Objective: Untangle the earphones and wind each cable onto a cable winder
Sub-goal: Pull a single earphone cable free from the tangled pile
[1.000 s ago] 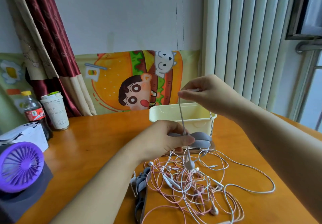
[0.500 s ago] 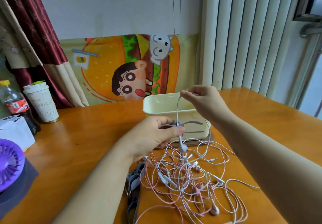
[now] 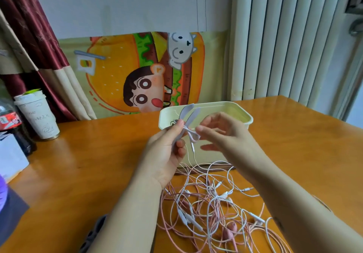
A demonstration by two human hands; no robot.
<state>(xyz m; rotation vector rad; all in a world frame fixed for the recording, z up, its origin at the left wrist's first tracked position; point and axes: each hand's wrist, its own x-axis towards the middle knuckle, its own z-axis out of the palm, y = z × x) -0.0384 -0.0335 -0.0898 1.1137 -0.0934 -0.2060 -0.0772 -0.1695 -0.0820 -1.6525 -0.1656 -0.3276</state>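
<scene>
Head view: winder (image 3: 186,112) in left hand (image 3: 165,152) (upright)

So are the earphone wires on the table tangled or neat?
Tangled. The pink and white earphone cables lie crisscrossed in one loose heap on the table; one strand rises to the winder the left hand holds.

I read the cable winder (image 3: 186,118) as pale grey-lilac and the tangled earphone cables (image 3: 212,213) as pink and white. The box (image 3: 246,116) is cream. The desk (image 3: 88,164) is glossy orange-brown. The curtain (image 3: 37,36) is maroon banded with beige. The bottle (image 3: 8,121) label is red.
</scene>
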